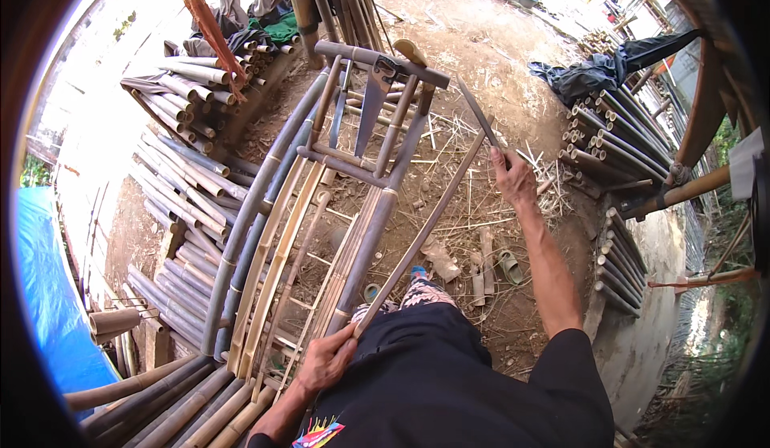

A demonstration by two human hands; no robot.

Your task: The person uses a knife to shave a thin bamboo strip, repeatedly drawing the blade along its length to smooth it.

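My left hand (327, 361) is closed around the near end of a long, narrow bamboo strip (425, 233), close to my waist. The strip slants away to the right, and its far end lies by the knife. In my right hand (515, 177) is a long-bladed knife (476, 114), its dark blade pointing up and to the left. The handle is mostly hidden by my fingers. To the left of the strip stands a bamboo frame (345, 52) of thick poles. A handsaw (371, 111) hangs from its far crossbar, blade downward.
Split bamboo lengths (277, 259) rest along the frame. Stacked bamboo poles (192, 183) fill the left side, with more bundles (622, 139) at the right. Shavings and a sandal (510, 267) lie on the dirt floor (481, 39). A blue tarp (56, 287) spreads at far left.
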